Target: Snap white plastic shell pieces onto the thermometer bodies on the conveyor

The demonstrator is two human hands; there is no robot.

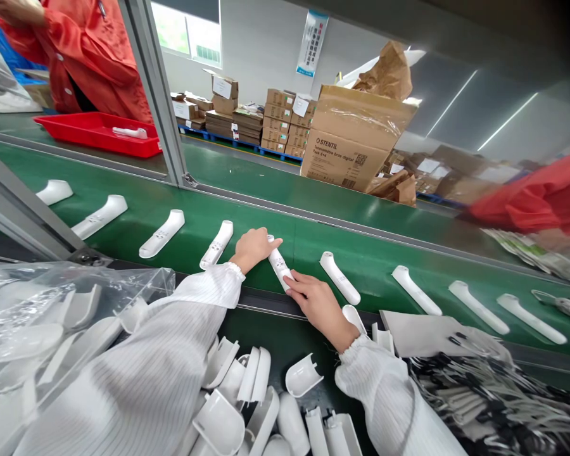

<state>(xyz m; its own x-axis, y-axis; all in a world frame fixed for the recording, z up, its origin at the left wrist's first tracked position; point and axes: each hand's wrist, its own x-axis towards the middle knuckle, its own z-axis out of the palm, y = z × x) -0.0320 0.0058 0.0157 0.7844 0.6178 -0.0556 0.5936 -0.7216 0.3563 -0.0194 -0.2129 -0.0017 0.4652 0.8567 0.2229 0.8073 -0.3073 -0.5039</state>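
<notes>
A white handheld thermometer body (279, 263) with small dark markings lies at the green belt (297, 237), between my two hands. My left hand (255, 249) is closed on its upper end, the thumb across the top. At the lower end, the fingers and thumb of my right hand (317, 304) pinch it. Similar white bodies rest in a spaced row along the belt, the closest being one on the left (217, 244) and one on the right (341, 278). Below my hands, loose white plastic covers (221, 421) lie piled on the near surface.
A clear plastic bag (76, 304) of white parts lies at left, and grey pouches with cables (484, 386) at right. Metal posts (159, 95) rise beyond the belt. Behind it stand a red tray (99, 130), a carton (356, 136) and co-workers in red sleeves (536, 190).
</notes>
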